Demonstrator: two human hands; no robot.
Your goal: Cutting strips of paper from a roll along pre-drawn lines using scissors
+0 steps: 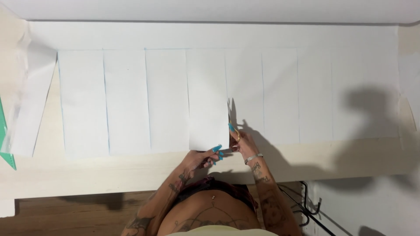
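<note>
A long white paper sheet (pixel 280 87) lies across the cream table (pixel 87 170), ruled with faint blue vertical lines into strips. My right hand (pixel 245 142) grips gold-handled scissors (pixel 232 124), whose blades point up along one blue line near the sheet's lower edge. My left hand (pixel 205 158), with turquoise nails, pinches the bottom edge of the paper strip (pixel 208 100) just left of the cut. The strips to the left hang separated by cuts along their lines; those to the right are still joined.
A loose piece of paper (pixel 30 100) and a green transparent ruler (pixel 5 140) lie at the table's left end. A white wall runs behind the table. Black cables (pixel 306 205) hang below the table edge at right, above wooden floor (pixel 65 216).
</note>
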